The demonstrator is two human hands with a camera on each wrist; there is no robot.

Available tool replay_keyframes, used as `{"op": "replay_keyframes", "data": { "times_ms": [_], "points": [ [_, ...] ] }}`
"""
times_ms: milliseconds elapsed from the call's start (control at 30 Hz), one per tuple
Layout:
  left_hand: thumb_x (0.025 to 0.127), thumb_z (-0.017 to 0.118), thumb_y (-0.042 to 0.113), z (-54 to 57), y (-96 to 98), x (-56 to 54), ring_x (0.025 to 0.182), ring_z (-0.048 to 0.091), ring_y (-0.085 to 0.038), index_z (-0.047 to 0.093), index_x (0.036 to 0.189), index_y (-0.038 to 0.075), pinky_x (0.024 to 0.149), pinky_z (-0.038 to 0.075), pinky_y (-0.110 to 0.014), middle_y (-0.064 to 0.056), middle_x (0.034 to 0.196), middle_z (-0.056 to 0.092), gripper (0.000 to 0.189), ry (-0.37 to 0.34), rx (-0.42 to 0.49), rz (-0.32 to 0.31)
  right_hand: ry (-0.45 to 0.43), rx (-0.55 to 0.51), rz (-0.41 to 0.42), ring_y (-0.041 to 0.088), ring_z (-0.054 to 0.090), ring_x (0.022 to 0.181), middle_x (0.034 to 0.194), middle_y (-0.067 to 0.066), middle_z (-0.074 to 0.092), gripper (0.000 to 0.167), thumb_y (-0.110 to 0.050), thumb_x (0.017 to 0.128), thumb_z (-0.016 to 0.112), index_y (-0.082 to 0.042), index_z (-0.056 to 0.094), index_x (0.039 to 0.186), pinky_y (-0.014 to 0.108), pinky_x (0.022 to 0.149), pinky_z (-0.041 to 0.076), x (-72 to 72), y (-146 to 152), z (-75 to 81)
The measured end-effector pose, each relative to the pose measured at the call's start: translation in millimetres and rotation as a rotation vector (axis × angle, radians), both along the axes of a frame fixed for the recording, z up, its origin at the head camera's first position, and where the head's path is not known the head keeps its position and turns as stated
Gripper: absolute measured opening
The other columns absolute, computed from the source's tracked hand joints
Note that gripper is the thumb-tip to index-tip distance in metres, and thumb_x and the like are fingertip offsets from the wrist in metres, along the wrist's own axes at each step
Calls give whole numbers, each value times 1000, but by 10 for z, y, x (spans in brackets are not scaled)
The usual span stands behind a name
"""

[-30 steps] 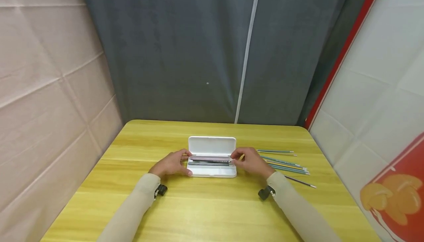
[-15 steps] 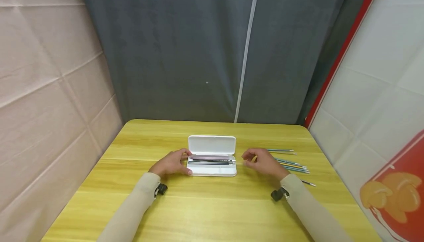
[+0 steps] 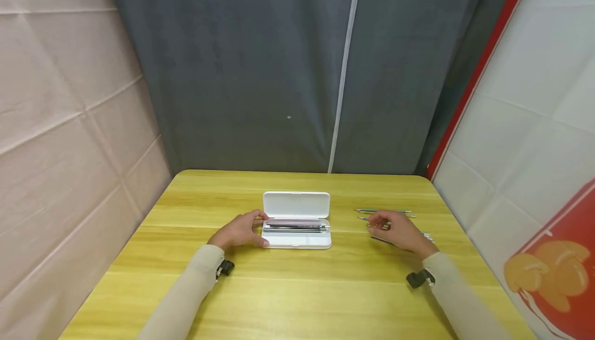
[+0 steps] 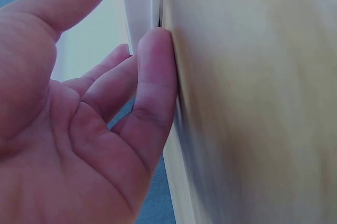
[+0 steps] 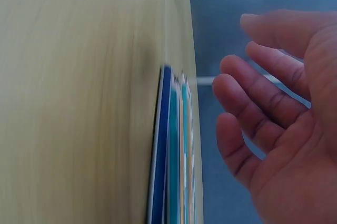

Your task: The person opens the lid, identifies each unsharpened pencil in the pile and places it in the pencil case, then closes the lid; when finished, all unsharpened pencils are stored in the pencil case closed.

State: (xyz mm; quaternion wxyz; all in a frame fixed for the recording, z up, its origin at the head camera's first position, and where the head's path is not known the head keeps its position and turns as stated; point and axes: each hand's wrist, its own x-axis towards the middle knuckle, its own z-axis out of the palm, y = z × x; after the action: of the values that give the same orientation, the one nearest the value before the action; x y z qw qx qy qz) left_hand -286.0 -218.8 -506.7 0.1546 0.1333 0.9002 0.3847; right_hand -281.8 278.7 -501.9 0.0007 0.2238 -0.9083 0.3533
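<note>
A white pencil case (image 3: pixel 296 204) lies on the table with its lid swung up. Several dark and pale pencils (image 3: pixel 297 227) lie lengthwise in its tray. My left hand (image 3: pixel 238 230) holds the left end of the case, thumb at the front corner and fingers toward the back; the left wrist view shows fingertips against the white wall. To the right of the case, my right hand (image 3: pixel 398 231) hovers over a group of loose pencils, fingers loosely bent and nothing between them. The right wrist view shows a navy pencil (image 5: pixel 159 145) beside teal ones (image 5: pixel 173 155), apart from the fingers.
Another pencil (image 3: pixel 386 211) lies behind the right hand. The wood-grain table (image 3: pixel 297 293) ends at a grey curtain (image 3: pixel 241 71) at the back. Pale cloth (image 3: pixel 74 123) hangs on the left, and a white panel with red print stands on the right.
My right hand has left the pencil case and moved right, over the loose pencils. The left hand stays at the case's left end.
</note>
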Motion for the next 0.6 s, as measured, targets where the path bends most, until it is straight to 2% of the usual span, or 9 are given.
{"op": "replay_keyframes", "data": {
  "times_ms": [100,300,600],
  "points": [
    [77,97,36,-5,-1,-5,134,61,-29,60,137,22,107,49,-51,-11,157,57,72,5,-9,-2,16,23,-36,8,67,92,106,-3,76,23,-26,97,80,-14,76,116,29,79,55,7,139,-19],
    [77,96,36,0,-13,-4,140,58,-31,60,136,23,110,47,-53,-11,157,57,71,4,-10,2,29,42,-85,6,67,93,106,-7,76,24,-30,95,81,-18,77,116,30,81,56,59,359,-58],
    [77,96,38,18,-4,4,143,55,-34,59,138,22,112,46,-55,-13,158,55,74,-5,4,-3,24,50,-73,1,65,89,104,-2,76,20,-22,96,80,-14,77,113,27,80,55,195,660,-114]
  ]
}}
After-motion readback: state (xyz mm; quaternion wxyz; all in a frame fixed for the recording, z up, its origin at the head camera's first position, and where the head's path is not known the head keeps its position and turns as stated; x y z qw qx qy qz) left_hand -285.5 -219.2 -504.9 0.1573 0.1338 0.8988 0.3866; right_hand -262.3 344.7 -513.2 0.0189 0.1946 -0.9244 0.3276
